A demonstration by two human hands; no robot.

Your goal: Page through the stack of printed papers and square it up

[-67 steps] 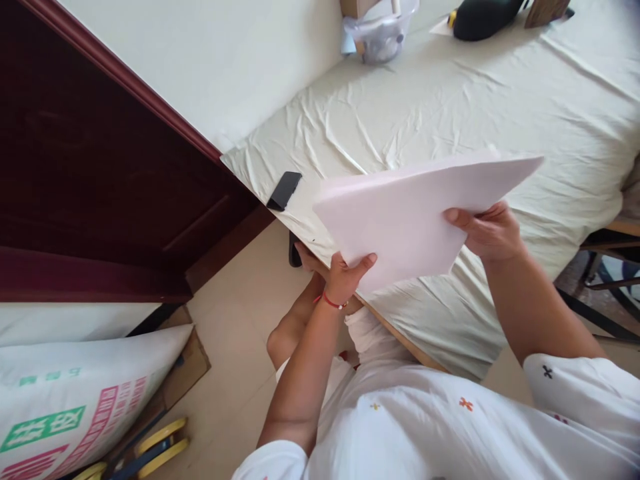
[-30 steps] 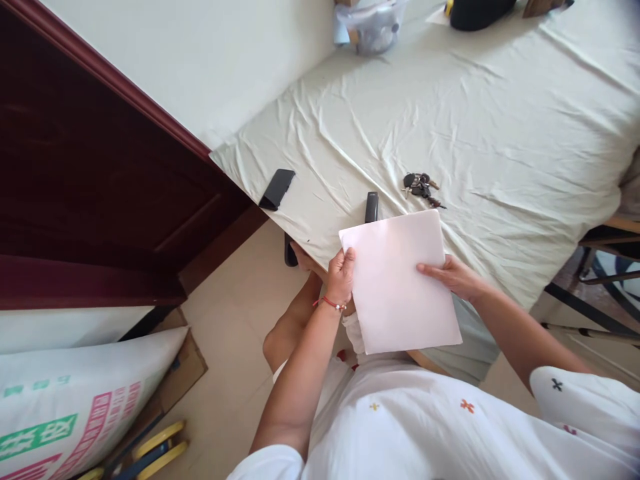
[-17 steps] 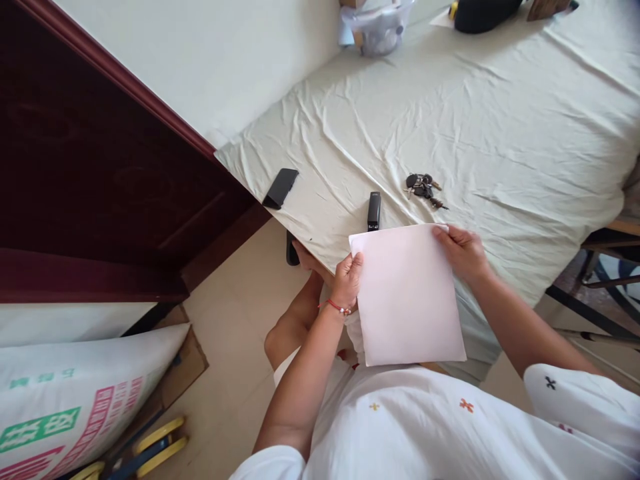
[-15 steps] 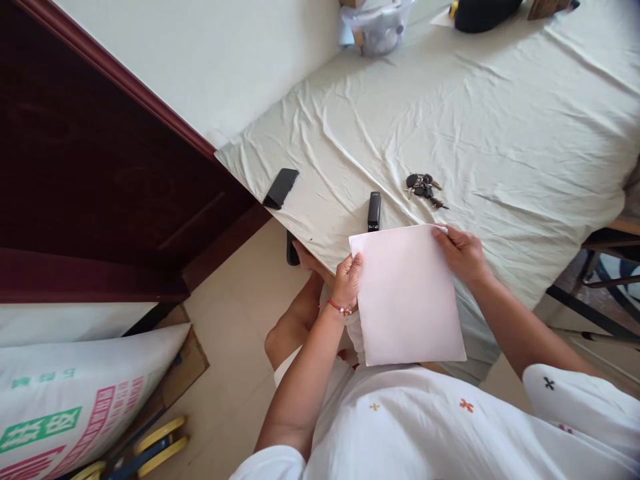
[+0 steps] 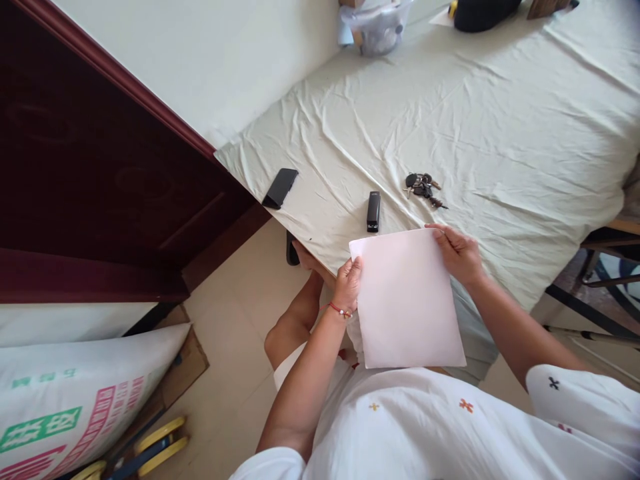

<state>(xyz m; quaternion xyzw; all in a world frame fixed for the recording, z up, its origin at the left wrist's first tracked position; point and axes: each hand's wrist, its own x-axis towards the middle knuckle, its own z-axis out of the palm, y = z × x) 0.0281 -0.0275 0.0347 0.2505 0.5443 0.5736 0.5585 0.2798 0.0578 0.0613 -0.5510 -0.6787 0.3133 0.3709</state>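
Left hand [image 5: 349, 283] and right hand [image 5: 457, 250] pinch paper [image 5: 407, 300] at top corners. Lower half overhangs table [image 5: 500, 133] edge; loose grip risks slide to floor.

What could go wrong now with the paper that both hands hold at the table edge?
The paper hangs past the table edge, held only at its far corners by the left hand and right hand, so it may sag or slip. Pushed forward, it could strike the black stapler or the keys.

My paper stack [image 5: 407, 300] hides table edge [image 5: 320, 265] under it; plastic container [image 5: 375, 27], black object [image 5: 480, 10] cut by top edge; keys [image 5: 424, 187] too small.
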